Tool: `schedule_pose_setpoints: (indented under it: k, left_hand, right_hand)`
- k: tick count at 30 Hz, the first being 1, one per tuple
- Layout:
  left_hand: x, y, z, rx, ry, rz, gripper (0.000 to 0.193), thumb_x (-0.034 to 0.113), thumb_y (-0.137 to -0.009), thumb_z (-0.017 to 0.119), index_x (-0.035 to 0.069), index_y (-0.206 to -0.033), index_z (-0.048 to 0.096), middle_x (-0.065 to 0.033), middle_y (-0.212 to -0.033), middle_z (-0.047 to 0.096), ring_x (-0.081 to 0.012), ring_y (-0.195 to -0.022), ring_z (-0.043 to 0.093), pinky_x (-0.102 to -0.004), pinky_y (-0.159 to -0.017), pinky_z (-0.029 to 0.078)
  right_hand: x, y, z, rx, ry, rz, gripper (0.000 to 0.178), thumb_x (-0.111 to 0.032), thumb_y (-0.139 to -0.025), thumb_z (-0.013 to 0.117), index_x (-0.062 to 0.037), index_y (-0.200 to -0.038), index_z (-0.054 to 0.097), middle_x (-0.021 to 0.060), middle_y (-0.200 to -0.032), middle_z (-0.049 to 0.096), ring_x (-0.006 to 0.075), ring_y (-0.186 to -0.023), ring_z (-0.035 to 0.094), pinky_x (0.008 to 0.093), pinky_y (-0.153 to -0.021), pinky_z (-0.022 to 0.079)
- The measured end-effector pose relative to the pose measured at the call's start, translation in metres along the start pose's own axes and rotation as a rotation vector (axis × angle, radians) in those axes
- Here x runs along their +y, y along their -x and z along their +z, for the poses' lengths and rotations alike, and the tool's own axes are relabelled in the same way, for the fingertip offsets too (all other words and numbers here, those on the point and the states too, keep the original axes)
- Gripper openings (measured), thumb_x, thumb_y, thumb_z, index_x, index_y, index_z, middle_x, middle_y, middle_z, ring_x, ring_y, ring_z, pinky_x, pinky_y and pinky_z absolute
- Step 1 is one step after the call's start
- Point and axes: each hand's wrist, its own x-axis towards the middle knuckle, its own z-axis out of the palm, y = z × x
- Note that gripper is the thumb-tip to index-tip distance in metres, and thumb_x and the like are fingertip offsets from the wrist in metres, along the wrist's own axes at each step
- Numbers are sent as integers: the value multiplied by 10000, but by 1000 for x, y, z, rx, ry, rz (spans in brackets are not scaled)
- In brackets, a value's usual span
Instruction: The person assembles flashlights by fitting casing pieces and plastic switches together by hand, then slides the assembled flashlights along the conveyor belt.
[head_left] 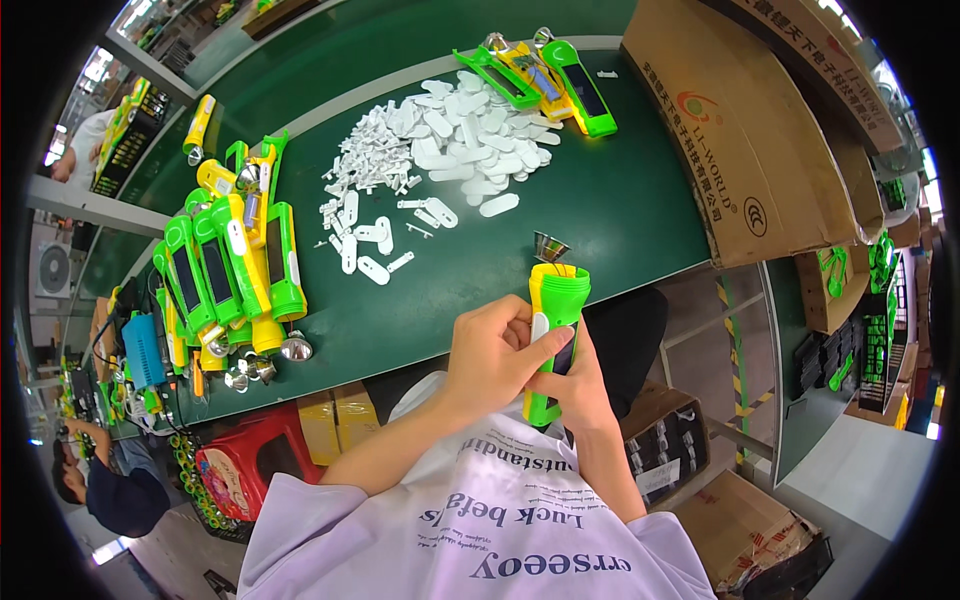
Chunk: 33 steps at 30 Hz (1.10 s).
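We wear pale lavender shirt [400, 545], nearly white where light strikes, cloth loose and creased. Our left sleeve [305, 525] and right sleeve [668, 550]: short, wide, plain, same lavender as body. Dark print [550, 568] across our shirt front: several lines, large serif letters mixed with tiny script-like rows, inverted from our head view. Our forearms [395, 440] bare below hems; left hand [488, 350], right hand [583, 388] likewise bare.
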Motion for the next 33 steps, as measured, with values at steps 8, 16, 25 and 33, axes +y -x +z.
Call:
schedule_pose_setpoints:
  k: [8,16,25,33]
  left_hand:
    - [-15,2,3,120,-109,282,297,206,-779,821,-12,-761,620,-31,-578,608,-36,-476,519,-214,-430,385]
    - [-2,-4,-8,126,-207,321,387,313,-765,824,-19,-853,646,-16,-569,571,-50,-446,485,-215,-422,362]
    - [-3,-1,-11,187,-219,489,365,274,-724,857,-9,-800,639,-23,-537,558,-45,-431,467,-224,-401,337]
    - [-7,-23,-17,180,-322,302,414,283,-744,853,20,-623,557,-47,-474,566,-64,-401,492,-230,-394,364]
  right_hand:
    - [6,4,9,151,327,-154,545,32,-715,722,-40,-1214,518,59,-1011,630,161,-916,627,305,-752,536]
    - [8,9,13,166,566,-340,506,-34,-713,771,-20,-1154,524,92,-995,675,153,-917,643,325,-838,508]
    - [17,7,9,109,624,-432,499,-80,-716,769,-17,-1145,522,97,-972,673,165,-866,655,315,-805,517]
    - [14,4,27,54,-41,77,452,-24,-787,682,-31,-1175,449,70,-896,595,170,-783,633,323,-646,548]
